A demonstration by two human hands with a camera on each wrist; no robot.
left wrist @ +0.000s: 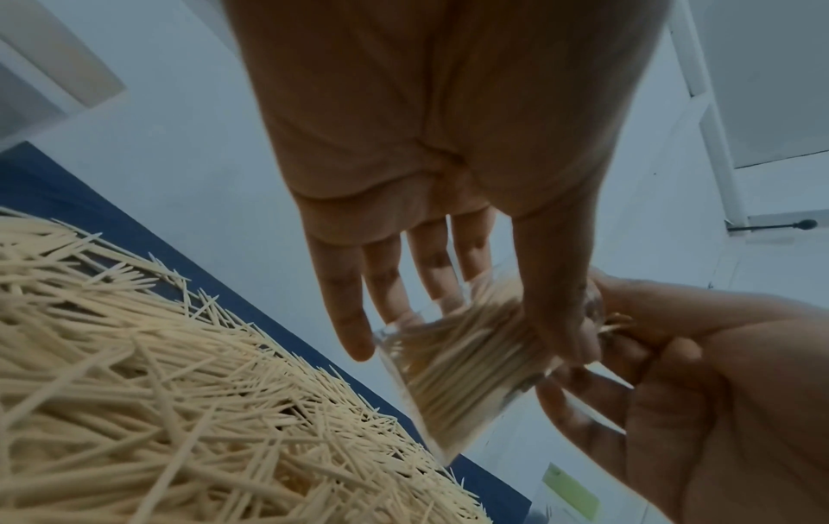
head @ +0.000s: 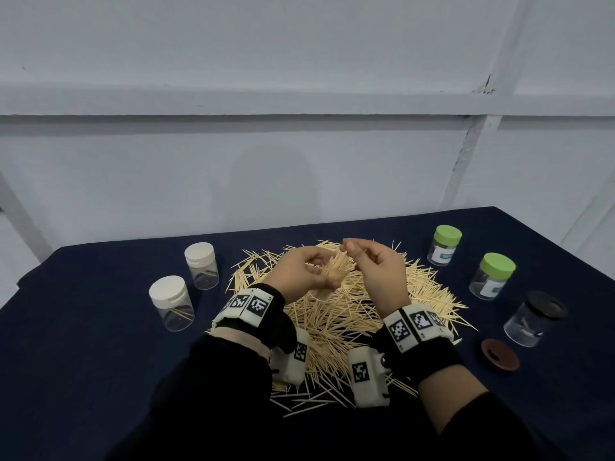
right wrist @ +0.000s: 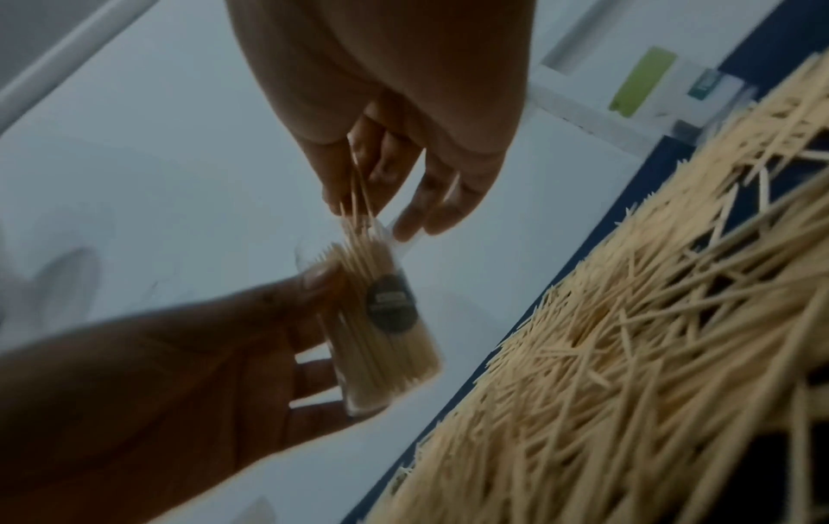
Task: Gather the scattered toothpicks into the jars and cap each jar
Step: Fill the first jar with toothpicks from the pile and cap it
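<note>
Pale grey-white wall (head: 299, 61) behind, filling the upper half of the head view from 9 to 3 o'clock. Crossed by a horizontal ledge (head: 233, 109) with a dark shadow line under it. Toward 2 o'clock, a slanted white strip (head: 472, 151), chipped and scuffed where it meets the ledge. Faint rounded shadow (head: 269, 181) on the wall at 12 o'clock. Below, a table under dark navy cloth (head: 83, 361), far edge running from 9 up toward 3 o'clock. Light dim, cool, even. In the left wrist view at 3 o'clock, a dark handle-like bar (left wrist: 776, 227), possibly on a door; too blurred to tell.
</note>
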